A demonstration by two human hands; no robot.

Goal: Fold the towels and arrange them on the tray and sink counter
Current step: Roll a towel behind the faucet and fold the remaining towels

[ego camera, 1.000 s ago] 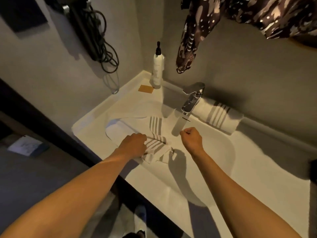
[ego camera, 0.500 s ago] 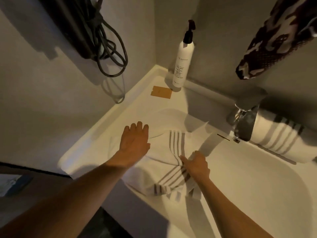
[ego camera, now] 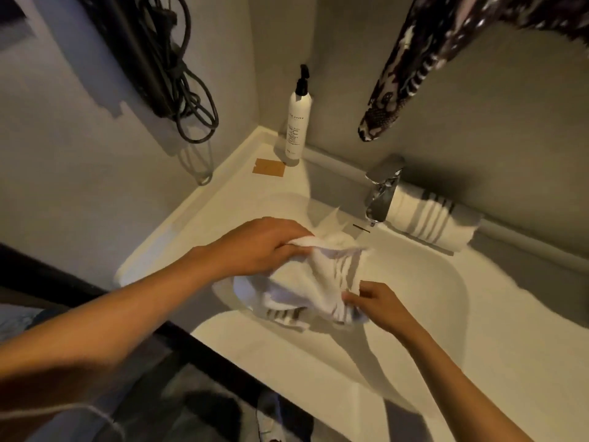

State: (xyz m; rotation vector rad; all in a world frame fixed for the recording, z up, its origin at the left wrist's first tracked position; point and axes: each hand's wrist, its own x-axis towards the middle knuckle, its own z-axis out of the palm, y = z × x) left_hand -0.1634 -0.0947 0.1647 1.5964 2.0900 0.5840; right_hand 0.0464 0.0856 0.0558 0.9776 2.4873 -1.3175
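A white sink surface [ego camera: 204,218] is seen filling a grey-walled corner. A white striped towel [ego camera: 306,282], bunched and blurred, is held over the basin's left edge, its long axis running from near the faucet [ego camera: 381,193] toward the front rim. Its far end is gripped by the left hand [ego camera: 258,247]; its near, striped end is pinched by the right hand [ego camera: 376,303]. A rolled striped towel [ego camera: 430,221] is laid behind the faucet, lengthwise along the wall.
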